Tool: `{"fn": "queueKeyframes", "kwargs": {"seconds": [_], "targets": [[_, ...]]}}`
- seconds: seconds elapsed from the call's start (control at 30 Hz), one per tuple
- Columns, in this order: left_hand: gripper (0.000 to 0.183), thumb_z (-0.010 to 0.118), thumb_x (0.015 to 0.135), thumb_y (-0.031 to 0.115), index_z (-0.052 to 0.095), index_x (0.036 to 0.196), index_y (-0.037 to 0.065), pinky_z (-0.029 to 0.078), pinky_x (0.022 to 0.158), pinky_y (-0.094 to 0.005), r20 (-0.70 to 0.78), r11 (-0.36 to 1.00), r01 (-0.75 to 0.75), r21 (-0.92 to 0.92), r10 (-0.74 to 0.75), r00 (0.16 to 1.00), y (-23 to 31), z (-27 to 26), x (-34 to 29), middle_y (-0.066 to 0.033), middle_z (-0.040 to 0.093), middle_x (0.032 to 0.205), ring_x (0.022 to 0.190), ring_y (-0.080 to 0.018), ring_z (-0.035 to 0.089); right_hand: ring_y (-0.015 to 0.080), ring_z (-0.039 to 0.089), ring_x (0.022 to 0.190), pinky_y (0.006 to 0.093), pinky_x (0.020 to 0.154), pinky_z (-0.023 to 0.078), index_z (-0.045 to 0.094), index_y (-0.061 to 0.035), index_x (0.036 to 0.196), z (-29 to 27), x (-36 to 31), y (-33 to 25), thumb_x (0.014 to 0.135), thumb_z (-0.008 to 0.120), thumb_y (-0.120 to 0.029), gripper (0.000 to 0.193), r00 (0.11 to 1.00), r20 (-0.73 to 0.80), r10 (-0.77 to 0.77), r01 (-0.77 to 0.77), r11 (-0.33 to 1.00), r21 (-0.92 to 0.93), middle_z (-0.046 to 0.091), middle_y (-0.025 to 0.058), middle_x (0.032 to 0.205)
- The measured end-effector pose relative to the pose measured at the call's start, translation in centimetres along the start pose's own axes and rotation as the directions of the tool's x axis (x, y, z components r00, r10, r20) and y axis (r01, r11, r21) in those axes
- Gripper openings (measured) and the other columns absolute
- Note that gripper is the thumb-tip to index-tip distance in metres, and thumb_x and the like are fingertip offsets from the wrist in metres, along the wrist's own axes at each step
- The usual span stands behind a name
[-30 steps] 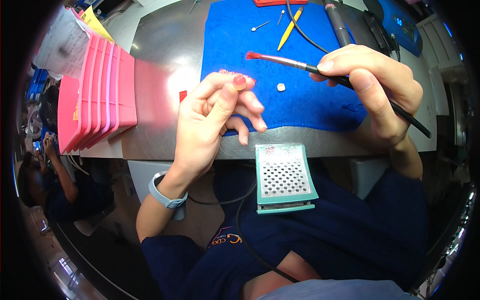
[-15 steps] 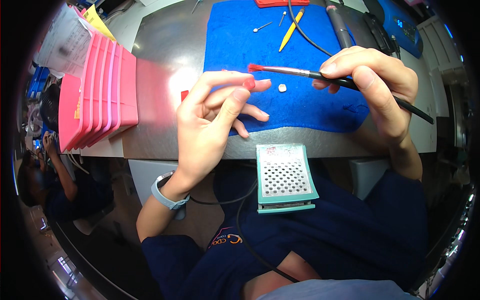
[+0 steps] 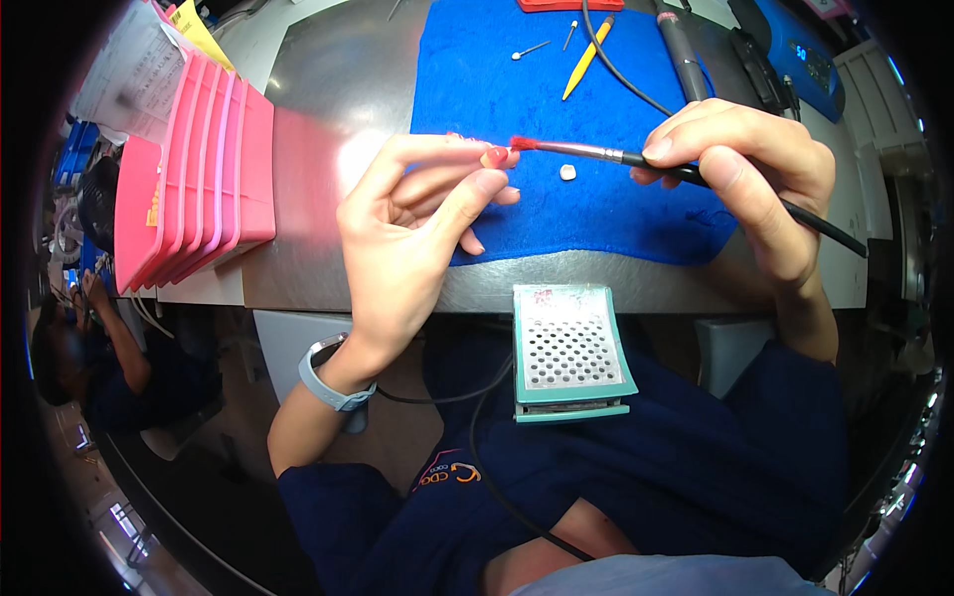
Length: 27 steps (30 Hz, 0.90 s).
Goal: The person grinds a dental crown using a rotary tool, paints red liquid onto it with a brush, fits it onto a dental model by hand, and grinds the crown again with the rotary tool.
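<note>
Left hand [image 3: 407, 228]: fingers pinched on red bit [image 3: 494, 157], upper centre
Right hand [image 3: 790, 189]: fingers closed round brush [image 3: 596, 151], upper right
Bristles [image 3: 522, 144]: just beside red bit, contact unclear
White nub [image 3: 567, 172]: on cloth [image 3: 487, 84]

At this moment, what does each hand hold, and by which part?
The right hand holds the brush by its black handle. The left hand holds a small red piece at its fingertips; by which part cannot be told.

The top edge cuts off the red tray [image 3: 571, 4]. The right fingers [image 3: 681, 136] hide part of the brush [image 3: 601, 153] handle. Contact between bristles and red piece [image 3: 496, 156] is too small to confirm. The far-left person [image 3: 127, 348] is blurred.
</note>
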State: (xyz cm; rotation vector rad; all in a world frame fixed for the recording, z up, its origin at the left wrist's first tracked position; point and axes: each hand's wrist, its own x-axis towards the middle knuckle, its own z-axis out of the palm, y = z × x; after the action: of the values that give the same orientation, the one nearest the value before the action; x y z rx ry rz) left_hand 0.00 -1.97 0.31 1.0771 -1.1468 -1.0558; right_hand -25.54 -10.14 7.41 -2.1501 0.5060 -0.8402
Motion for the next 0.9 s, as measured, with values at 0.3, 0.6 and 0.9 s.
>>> {"fn": "queueKeyframes", "kwargs": {"seconds": [0.3,0.6,0.9], "targets": [[0.019,0.076,0.092,0.003,0.068,0.109,-0.001,0.054,0.061,-0.0191,-0.037,0.998,0.039,0.05,-0.038,0.999,0.17,-0.03,-0.05,-0.0129,0.077,0.104,0.091,-0.0136,0.074,0.0283,0.07,0.087,0.0356,0.08,0.056,0.07,0.0105,0.101,0.45,0.05,-0.14,0.088,0.056,0.0,0.022,0.999,-0.002,-0.041,0.041,0.998,-0.044,0.071,0.0223,0.094],[0.016,0.076,0.091,0.003,0.069,0.105,0.0,0.053,0.06,-0.0191,-0.039,0.997,0.048,0.066,-0.045,0.998,-0.03,-0.07,-0.22,-0.0119,0.077,0.102,0.086,-0.0121,0.073,0.0287,0.07,0.086,0.0357,0.08,0.055,0.069,0.0116,0.097,0.4,-0.04,0.04,0.084,0.056,0.004,0.02,0.999,0.043,-0.022,0.024,0.999,-0.039,0.071,0.0233,0.094],[0.016,0.076,0.091,0.003,0.068,0.105,0.0,0.052,0.061,-0.0193,-0.031,0.997,0.048,0.055,-0.046,0.998,0.06,0.06,-0.21,-0.0114,0.077,0.099,0.082,-0.0118,0.073,0.0299,0.07,0.081,0.0384,0.077,0.057,0.069,0.0117,0.094,0.75,0.01,0.17,0.083,0.055,0.005,0.019,0.998,-0.013,-0.059,0.059,0.997,-0.045,0.071,0.0236,0.088]]}}
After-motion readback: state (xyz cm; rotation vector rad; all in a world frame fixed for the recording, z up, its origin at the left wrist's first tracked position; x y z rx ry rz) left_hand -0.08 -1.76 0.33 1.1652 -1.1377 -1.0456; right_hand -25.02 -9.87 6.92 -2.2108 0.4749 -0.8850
